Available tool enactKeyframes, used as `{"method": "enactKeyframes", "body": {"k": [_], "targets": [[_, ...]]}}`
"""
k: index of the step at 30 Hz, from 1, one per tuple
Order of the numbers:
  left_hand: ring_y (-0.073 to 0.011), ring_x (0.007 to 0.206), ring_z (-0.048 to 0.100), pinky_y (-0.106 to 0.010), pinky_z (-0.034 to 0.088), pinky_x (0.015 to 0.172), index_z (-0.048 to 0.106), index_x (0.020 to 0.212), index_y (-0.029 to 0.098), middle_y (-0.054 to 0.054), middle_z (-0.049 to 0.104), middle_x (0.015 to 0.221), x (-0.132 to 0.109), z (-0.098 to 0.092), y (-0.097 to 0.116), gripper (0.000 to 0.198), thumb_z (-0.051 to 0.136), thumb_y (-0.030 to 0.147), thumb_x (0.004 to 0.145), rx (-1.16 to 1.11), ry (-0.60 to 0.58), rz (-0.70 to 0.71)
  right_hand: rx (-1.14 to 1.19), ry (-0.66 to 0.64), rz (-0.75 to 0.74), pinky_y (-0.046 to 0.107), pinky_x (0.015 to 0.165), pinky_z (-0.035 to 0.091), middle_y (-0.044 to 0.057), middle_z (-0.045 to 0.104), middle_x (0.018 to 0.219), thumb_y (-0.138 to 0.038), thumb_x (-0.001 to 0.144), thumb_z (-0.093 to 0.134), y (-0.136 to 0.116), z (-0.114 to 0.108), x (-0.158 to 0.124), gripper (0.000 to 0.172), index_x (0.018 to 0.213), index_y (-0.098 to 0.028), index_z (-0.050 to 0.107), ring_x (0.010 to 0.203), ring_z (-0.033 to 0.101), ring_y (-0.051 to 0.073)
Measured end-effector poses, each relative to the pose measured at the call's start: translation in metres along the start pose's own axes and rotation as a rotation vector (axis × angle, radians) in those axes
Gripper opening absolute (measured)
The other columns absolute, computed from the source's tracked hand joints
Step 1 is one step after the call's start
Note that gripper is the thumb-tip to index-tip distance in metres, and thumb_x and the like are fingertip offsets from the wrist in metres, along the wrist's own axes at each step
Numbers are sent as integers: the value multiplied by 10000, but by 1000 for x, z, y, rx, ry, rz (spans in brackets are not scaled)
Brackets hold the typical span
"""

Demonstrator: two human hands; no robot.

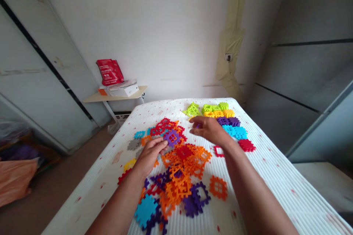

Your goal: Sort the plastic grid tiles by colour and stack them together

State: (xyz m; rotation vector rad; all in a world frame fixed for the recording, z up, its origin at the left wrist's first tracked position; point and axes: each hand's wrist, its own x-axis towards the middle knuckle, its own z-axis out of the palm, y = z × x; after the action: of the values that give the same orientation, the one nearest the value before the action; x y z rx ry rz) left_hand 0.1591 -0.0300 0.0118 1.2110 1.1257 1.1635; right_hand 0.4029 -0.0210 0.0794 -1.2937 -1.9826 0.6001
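Left hand (150,154): palm down on the near-left part of the loose pile of interlocking plastic tiles (179,176), fingers slightly spread and lying flat, fingertips pointing away and to the right, touching a purple tile (172,137). Whether it grips anything cannot be told.

Purple tile: square, window-like cut-outs, toothed edges. Lies at the far edge of the pile, flat, turned so one corner points away toward the wall; being square, it shows no long axis.

Right hand (208,128): above the bed surface between the pile and the sorted rows, fingers loosely curled and pointing left. A trace of purple shows under the fingers; whether a piece is held cannot be told.

Loose pile: mostly orange, with red, purple, blue, grey and yellow pieces, overlapping in mixed directions, mid-mattress.

Sorted rows, far right of the mattress, running away from the person: lime green tiles (205,108), yellow-orange tiles (222,113), purple tiles (228,121), cyan tiles (235,131), red tile (246,145). Single red frame piece (218,151) beside the right wrist.

Mattress (275,176): white, ribbed, small red marks.

Side table (116,97) by the wall: red bag (109,71), white box (124,89).
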Motion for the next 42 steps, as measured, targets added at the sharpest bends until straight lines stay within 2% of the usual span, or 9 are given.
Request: {"method": "enactKeyframes", "body": {"k": [3,8,14,19,24,29,32,37,42], "targets": [[-108,604,519,-213,371,574,653,766,145,-9,602,645,-1,8,-3,285,722,388,634,-11,-10,-11,-112,-89,-201,265,737,453,84,594,1134,-252,673,717,-13,26,1,553,1194,-183,546,860,591,152],[-127,652,539,-219,388,592,657,795,144,-22,624,708,-7,9,-8,353,748,418,591,-32,-2,-63,-326,-203,-367,291,809,442,93,611,1099,-265,684,706,-28,50,-1,413,1073,-175,597,1007,556,215],[-162,678,560,-243,420,609,666,853,149,-23,614,685,-6,2,-11,390,720,457,618,49,-3,-28,-524,-208,-346,284,759,446,95,642,980,-326,730,677,-31,47,1,316,985,-154,605,934,567,214],[-167,659,566,-255,427,605,683,837,161,-37,645,699,-3,16,-12,309,650,425,681,224,-86,69,-609,-211,-259,262,719,434,85,652,926,-224,798,584,-19,42,8,150,925,-157,627,877,590,188],[-183,758,589,-277,442,714,670,810,178,-37,661,791,2,21,-8,232,564,364,721,450,16,260,-508,-127,-174,237,712,406,65,650,939,-181,797,581,-6,35,11,152,936,-180,643,868,590,156],[-169,751,583,-261,433,708,669,768,205,-21,643,790,-11,13,0,128,600,267,681,738,-317,293,-397,-84,27,208,588,351,11,651,766,-179,762,601,11,16,9,94,835,-190,661,664,564,107],[-194,821,573,-281,420,757,686,845,236,-27,637,865,-19,20,-4,245,671,234,601,923,-418,383,-351,-86,51,203,563,336,-2,650,747,-178,747,604,14,13,9,121,851,-195,663,637,554,99],[-218,864,558,-308,401,786,688,888,247,-46,632,893,-20,29,-14,263,638,214,631,1061,-356,427,-329,-133,23,206,574,352,-1,661,756,-194,748,611,10,16,8,134,870,-190,665,639,560,104],[-207,810,587,-299,414,756,707,806,247,-45,666,835,-17,25,-16,188,594,183,670,863,-257,408,-349,-144,-18,203,578,354,8,667,751,-185,766,594,7,16,5,134,875,-178,673,642,567,105]]}}
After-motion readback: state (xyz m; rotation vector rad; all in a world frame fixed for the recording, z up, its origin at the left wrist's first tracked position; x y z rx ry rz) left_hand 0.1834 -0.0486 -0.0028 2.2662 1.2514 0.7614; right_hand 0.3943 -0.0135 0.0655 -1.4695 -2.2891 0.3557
